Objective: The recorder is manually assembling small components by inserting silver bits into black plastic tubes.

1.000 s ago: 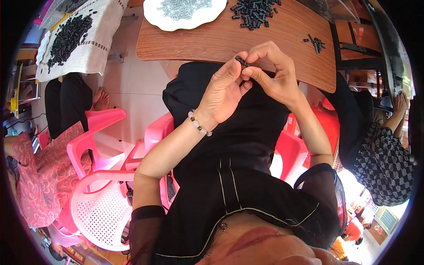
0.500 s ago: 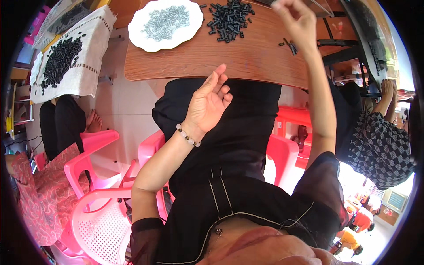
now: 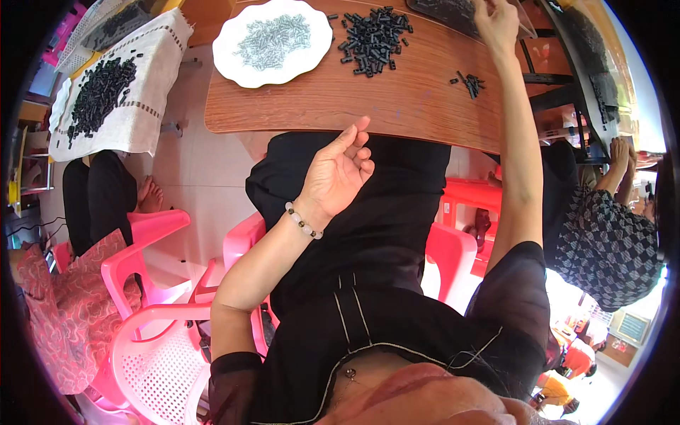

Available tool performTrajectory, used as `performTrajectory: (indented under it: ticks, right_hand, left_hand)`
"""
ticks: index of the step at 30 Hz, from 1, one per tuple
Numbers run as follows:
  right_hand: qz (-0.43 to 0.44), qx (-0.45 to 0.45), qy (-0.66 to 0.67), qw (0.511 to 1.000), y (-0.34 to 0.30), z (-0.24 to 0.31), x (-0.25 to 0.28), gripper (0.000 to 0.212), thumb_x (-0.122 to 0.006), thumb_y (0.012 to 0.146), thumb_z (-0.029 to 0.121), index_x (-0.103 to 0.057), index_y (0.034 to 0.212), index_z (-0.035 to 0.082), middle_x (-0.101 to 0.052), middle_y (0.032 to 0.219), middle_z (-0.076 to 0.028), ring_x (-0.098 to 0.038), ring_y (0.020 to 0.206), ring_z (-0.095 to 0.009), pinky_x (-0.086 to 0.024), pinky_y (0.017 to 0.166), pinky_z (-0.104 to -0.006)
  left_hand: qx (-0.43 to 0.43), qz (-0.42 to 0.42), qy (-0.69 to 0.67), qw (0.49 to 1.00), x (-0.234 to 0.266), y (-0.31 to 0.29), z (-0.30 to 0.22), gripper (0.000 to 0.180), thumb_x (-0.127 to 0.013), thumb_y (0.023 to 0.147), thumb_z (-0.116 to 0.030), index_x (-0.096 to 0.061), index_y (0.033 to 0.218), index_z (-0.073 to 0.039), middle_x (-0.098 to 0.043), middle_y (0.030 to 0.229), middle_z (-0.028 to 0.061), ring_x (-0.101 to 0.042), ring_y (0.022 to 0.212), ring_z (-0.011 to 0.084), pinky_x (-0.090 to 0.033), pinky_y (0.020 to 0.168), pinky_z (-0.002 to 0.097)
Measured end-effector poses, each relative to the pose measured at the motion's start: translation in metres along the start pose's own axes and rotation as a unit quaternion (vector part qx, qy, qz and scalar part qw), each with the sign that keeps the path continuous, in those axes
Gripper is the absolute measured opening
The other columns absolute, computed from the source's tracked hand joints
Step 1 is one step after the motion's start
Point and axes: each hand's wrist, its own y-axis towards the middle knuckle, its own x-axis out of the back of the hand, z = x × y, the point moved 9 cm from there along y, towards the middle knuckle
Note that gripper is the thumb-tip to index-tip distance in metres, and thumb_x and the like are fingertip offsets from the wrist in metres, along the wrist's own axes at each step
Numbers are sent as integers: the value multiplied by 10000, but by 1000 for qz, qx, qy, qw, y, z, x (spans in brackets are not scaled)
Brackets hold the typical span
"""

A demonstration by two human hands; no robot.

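Right hand (image 3: pixel 497 30) overlaps a tray (image 3: pixel 448 13) whose visible length runs crosswise.

We observe a wood-grain bench (image 3: pixel 304 110), a pale tiled floor (image 3: pixel 205 170), pink plastic chairs (image 3: pixel 163 358) at lower left and, at lower right, bright light (image 3: pixel 595 389).

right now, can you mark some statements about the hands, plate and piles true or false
1. Clear pieces lie on the plate. True.
2. The right hand is farther out than the left hand. True.
3. The bracelet is on the right arm. False: it is on the left.
4. The big black pile lies on the plate. False: it lies on the table.
5. The small black pile is right of the big black pile. True.
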Motion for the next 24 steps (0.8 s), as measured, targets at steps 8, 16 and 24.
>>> performTrajectory:
  ticks: [8, 16, 24]
  right_hand:
    - [265, -128, 84, 952, -82, 10, -78, 268, -679, 876, 322, -692, 1023, 98, -659, 734, -55, -589, 646, -127, -475, 615, -283]
    - [300, -171, 105, 933, -102, 4, -115, 297, -685, 852, 321, -687, 1043, 94, -700, 850, -85, -669, 812, -234, -519, 742, -369]
    - [305, -156, 179, 922, -105, 22, -106, 235, -635, 888, 188, -677, 1096, 87, -700, 865, -101, -663, 805, -215, -514, 748, -339]
  left_hand:
    - [24, -18, -2, 1000, 5, 4, 5, 225, -564, 951, -163, -587, 1156, -72, -593, 872, -7, -518, 727, 115, -440, 675, 259]
    - [22, -29, -10, 999, 8, 5, 3, 234, -570, 945, -161, -587, 1160, -69, -592, 867, -4, -515, 724, 116, -438, 668, 257]
    - [16, -45, -4, 999, 9, 3, -2, 227, -574, 935, -154, -592, 1140, -59, -577, 864, 4, -507, 719, 120, -440, 668, 258]
